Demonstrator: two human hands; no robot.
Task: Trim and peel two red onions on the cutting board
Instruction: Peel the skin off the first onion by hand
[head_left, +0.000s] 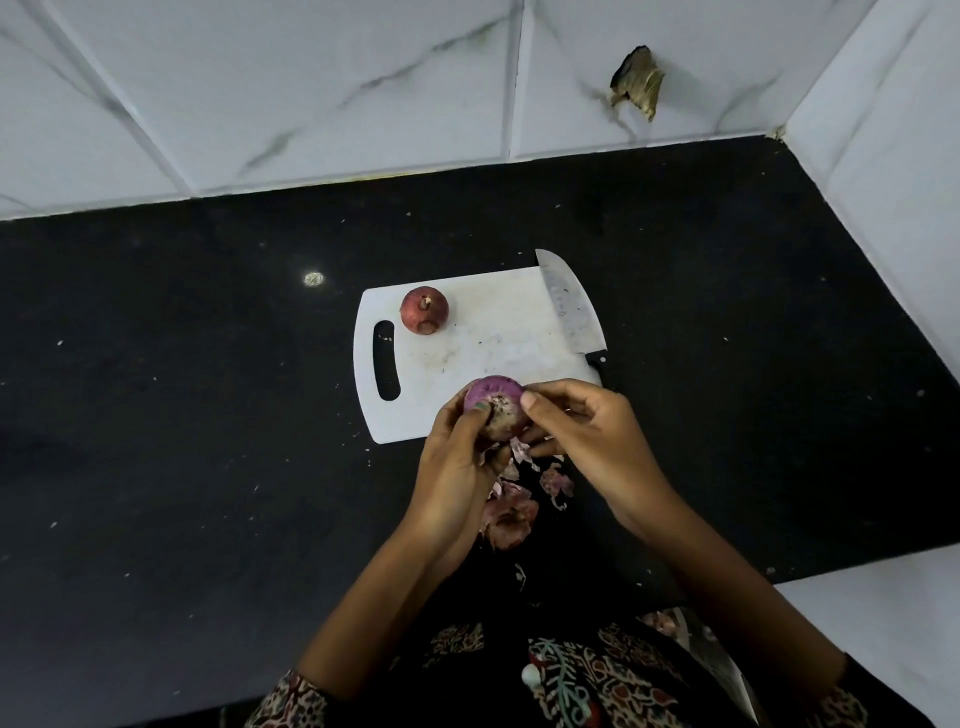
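Fingers (480, 410) of the left hand (457, 467) are wrapped round a red onion (493, 408), cradling it just over the near edge of the cutting board (493, 332), while the right hand (587, 431) has its thumb pressed on the onion's side and the other fingers curled underneath, looks like pinching at a strip of skin, though I can't quite see the pinch itself. So we're mid-peel on onion number one: the top is already cut flat and purple, and a heap of peels (511, 504) sits on the black counter (208, 415) right below the hands. The second onion (424, 310) is sitting on the far left of the board, skin and ends on, untouched. The knife (569, 312) lies along the board's right edge, nobody holding it. Next up I'd guess: strip the last papery bits, set this one down, then grab the knife for the other.
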